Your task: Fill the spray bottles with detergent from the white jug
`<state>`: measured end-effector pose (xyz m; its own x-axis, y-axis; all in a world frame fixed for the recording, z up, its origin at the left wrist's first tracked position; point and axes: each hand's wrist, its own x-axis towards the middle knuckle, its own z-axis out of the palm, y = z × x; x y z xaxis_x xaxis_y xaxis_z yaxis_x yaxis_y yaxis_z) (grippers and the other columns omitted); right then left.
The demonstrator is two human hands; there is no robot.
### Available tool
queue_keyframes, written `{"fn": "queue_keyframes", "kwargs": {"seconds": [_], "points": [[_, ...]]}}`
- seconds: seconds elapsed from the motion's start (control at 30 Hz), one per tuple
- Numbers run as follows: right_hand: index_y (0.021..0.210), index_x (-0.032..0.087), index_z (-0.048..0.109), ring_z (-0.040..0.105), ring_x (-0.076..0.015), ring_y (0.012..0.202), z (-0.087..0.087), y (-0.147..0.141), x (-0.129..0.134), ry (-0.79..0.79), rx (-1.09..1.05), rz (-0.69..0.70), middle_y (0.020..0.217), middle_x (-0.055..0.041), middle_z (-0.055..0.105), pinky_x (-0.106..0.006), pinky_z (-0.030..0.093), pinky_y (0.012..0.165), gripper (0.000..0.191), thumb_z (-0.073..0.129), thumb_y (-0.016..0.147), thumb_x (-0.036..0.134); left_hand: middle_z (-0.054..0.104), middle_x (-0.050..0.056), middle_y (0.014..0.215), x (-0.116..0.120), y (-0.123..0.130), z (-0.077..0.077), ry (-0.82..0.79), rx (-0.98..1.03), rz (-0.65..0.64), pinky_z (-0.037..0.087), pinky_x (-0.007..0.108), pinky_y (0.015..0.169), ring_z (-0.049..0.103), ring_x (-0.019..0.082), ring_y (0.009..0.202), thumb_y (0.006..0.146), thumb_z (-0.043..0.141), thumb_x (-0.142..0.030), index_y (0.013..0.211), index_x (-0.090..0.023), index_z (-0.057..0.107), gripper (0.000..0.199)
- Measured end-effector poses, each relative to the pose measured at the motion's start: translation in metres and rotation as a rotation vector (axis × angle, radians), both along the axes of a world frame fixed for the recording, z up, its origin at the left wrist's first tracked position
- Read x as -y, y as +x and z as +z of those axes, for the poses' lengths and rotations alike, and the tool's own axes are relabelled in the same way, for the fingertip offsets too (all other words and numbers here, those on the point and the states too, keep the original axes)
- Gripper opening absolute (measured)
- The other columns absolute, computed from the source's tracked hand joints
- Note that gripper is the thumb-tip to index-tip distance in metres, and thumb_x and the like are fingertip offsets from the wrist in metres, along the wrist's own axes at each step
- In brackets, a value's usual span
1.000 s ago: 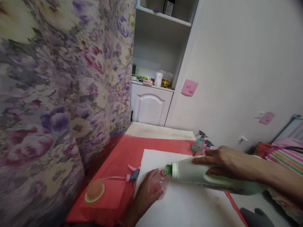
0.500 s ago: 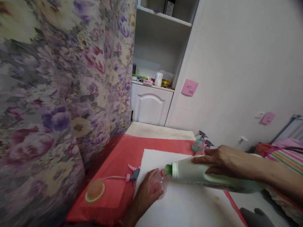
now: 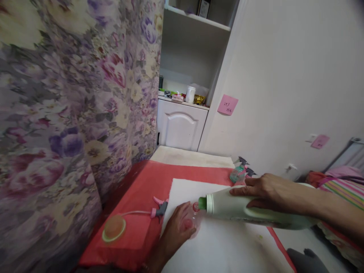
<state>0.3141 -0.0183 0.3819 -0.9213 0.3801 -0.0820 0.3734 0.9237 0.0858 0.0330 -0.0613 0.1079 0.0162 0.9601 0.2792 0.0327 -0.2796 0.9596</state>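
My left hand [image 3: 179,226] is wrapped around a small clear pink bottle [image 3: 195,219] whose top is off, steadying it over the white sheet [image 3: 222,246]. Tipped almost flat, a large pale green jug [image 3: 231,204] has its green spout [image 3: 202,203] right at the small bottle's mouth. My right hand [image 3: 264,191] grips the jug from above; its handle is hidden. Whether liquid is flowing cannot be made out. A pink and grey spray trigger head [image 3: 160,209] with a thin tube lies left of my left hand. Beside the tube's end sits a round cap [image 3: 113,228] with a pale rim.
Red cloth [image 3: 142,182] covers the table under the white sheet. Spray bottles [image 3: 239,172] stand at the back right, partly behind the jug. A floral curtain [image 3: 71,113] hangs close on the left, and a white cabinet [image 3: 182,125] stands beyond the table.
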Motion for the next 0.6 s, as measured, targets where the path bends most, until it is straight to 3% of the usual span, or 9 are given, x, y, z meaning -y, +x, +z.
{"fn": "queue_keyframes", "kwargs": {"seconds": [0.37,0.6], "points": [[0.137,0.031,0.047,0.059,-0.0151,0.062,-0.0006,-0.0020,0.0005,0.027,0.049,-0.020,0.096,-0.0058,0.065,-0.028,0.034,0.054,0.039,0.043,0.099,0.034,0.051,0.010,0.139,-0.0016,-0.0004,-0.0040,0.002,-0.027,-0.001,0.035,0.042,0.112,0.046,0.026,0.130,0.068,0.067,-0.011,0.132,-0.025,0.045,0.068],[0.136,0.032,0.047,0.062,-0.0155,0.064,0.0009,-0.0013,0.0004,0.044,0.065,-0.026,0.097,-0.0058,0.065,-0.028,0.037,0.055,0.038,0.043,0.099,0.035,0.053,0.010,0.137,0.0008,0.0007,0.0036,-0.013,-0.025,0.017,0.034,0.043,0.112,0.047,0.026,0.130,0.066,0.066,-0.011,0.129,-0.023,0.047,0.067]]}}
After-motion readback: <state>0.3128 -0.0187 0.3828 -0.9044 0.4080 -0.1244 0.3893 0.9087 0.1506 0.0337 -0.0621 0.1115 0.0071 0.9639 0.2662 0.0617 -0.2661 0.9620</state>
